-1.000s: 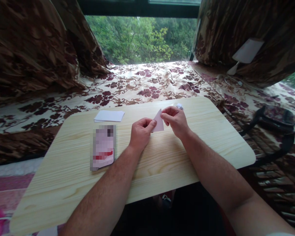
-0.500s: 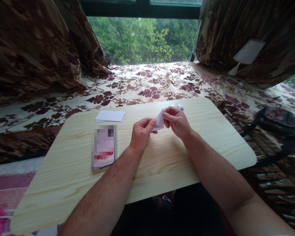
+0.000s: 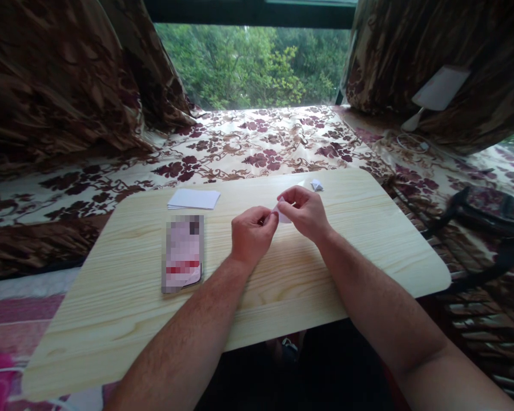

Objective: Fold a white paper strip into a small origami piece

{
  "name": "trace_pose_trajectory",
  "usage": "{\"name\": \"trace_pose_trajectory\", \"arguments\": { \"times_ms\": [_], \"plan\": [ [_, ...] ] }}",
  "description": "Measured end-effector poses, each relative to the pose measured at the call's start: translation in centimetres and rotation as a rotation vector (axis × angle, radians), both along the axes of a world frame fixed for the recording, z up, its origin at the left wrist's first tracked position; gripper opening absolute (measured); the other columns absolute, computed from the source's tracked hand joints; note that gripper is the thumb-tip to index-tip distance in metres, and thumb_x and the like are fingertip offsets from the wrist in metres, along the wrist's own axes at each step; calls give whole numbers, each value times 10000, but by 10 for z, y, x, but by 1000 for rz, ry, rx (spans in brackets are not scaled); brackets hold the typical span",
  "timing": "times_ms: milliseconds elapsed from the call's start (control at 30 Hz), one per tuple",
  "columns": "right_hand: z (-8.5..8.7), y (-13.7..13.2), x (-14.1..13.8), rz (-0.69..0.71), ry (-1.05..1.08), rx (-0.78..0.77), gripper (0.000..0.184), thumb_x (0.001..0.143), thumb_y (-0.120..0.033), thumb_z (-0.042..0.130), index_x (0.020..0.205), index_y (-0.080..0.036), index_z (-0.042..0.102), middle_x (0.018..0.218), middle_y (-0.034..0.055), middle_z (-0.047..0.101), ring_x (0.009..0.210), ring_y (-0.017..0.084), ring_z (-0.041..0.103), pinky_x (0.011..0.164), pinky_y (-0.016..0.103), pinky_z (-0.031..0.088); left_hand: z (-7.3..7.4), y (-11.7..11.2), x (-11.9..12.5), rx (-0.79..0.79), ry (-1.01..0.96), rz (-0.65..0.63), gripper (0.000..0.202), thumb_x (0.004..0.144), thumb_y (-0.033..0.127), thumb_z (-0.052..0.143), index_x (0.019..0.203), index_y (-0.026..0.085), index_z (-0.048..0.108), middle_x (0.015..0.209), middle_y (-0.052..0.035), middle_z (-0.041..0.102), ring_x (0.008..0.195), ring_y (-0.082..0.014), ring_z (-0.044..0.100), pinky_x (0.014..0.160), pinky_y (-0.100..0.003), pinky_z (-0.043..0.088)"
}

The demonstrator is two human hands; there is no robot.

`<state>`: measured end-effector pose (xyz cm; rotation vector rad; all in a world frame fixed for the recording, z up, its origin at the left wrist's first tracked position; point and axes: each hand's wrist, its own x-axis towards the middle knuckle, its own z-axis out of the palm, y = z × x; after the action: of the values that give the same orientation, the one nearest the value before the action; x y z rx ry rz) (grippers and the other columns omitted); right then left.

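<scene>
A small piece of folded white paper (image 3: 284,214) is pinched between my two hands above the middle of the table. My left hand (image 3: 253,229) is closed, its thumb and fingertips on the paper's left edge. From the right, my right hand (image 3: 305,211) grips the same paper between thumb and forefinger. Most of the sheet is covered by my fingers, so its folds are hard to make out. Beyond my right hand lies a small folded paper piece (image 3: 317,185). To the left is a stack of white paper (image 3: 193,198).
A pinkish phone, blurred out (image 3: 182,254), lies left of my left forearm on the wooden table (image 3: 132,319). Floral cloth (image 3: 257,137) covers the ledge behind. A white lamp (image 3: 440,88) and a black strapped item (image 3: 486,211) are to the right.
The paper was a visible pointed shape standing up between my hands; now less of it shows. My left hand has turned inward, and my right fingers have come down over the paper.
</scene>
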<state>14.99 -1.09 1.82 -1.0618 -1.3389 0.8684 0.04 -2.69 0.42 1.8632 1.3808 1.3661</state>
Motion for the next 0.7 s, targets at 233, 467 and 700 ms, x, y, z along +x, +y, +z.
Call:
{"name": "trace_pose_trajectory", "arguments": {
  "times_ms": [233,467,700],
  "plan": [
    [0,5,8,0,65,-47,93,703,-258,700,730,-176,667,662,-11,641,589,116,536,552,259,401,-4,4,-1,-173,-170,-124,238,810,363,681,674,167,679,586,9,564,559,-113,466,535,-248,344],
    [7,3,10,90,170,-157,126,638,-258,719,681,-175,634,636,-31,615,564,96,482,540,248,373,3,6,-2,-348,-315,-288,255,746,366,743,647,142,667,589,14,564,548,-98,456,517,-229,334],
    [9,2,11,99,187,-141,90,644,-214,691,657,-179,609,586,-48,567,518,80,434,490,236,309,3,7,-4,-392,-326,-337,256,750,354,744,650,138,650,594,18,550,555,-92,443,524,-228,326]
  ]
}}
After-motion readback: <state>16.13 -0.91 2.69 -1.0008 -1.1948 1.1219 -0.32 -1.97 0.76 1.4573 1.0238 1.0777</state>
